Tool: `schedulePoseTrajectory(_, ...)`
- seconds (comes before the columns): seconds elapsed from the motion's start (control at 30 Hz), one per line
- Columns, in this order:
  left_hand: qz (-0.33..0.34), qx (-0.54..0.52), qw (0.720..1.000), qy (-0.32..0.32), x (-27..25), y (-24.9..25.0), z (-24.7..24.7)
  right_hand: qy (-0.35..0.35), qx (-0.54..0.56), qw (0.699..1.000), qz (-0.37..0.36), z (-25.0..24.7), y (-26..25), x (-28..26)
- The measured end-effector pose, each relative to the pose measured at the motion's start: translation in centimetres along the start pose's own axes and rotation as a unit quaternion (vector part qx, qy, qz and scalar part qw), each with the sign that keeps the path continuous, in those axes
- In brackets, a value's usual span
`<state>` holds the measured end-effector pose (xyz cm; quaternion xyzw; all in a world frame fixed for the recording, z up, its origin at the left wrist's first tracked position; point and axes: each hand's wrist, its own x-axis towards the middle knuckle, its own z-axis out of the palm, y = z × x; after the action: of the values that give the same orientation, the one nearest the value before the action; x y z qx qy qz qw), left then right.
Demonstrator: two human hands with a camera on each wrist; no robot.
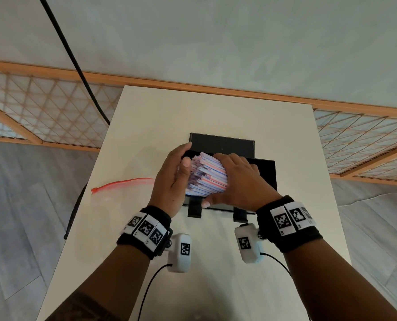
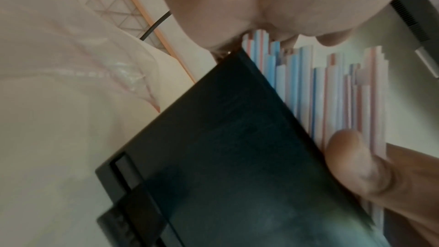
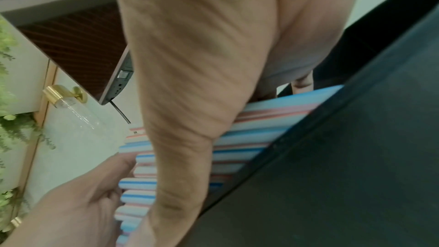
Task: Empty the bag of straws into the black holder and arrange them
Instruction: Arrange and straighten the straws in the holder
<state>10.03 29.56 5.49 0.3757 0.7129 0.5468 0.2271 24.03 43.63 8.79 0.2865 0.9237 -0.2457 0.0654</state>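
A thick bundle of white plastic straws with red and blue stripes (image 1: 205, 176) lies across the open top of the rectangular black plastic holder (image 1: 265, 172), which stands in the middle of the cream-white tabletop (image 1: 146, 112). The right hand (image 1: 239, 179) lies over the bundle, fingers curled round it and thumb under its near side. The left hand (image 1: 173, 179) stands at the holder's left end, its flat palm and straight fingers pressed against the uneven straw tips. To the left of the holder the clear zip bag with a red seal strip (image 1: 121, 183) lies flat on the table.
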Motion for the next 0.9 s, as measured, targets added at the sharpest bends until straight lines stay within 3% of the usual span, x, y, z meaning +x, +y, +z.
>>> schedulePoseTrajectory(0.13,0.021,-0.004,1.000,0.019,-0.7,-0.4,0.1,0.020,-0.006,1.000,-0.002,0.3,-0.3,-0.6)
schedulePoseTrajectory(0.3,-0.004,-0.021,1.000,0.011,-1.4,-0.7,-0.1,0.044,0.043,0.998,-0.006,-0.2,0.1,-1.6)
schedulePoseTrajectory(0.6,0.011,0.023,1.000,-0.017,-1.6,-0.3,0.4,-0.016,0.095,0.995,-0.032,0.7,0.7,-0.6)
schedulePoseTrajectory(0.9,0.025,0.077,0.996,-0.048,-0.5,-0.5,-0.1,-0.012,0.114,0.993,-0.036,1.6,0.7,0.7)
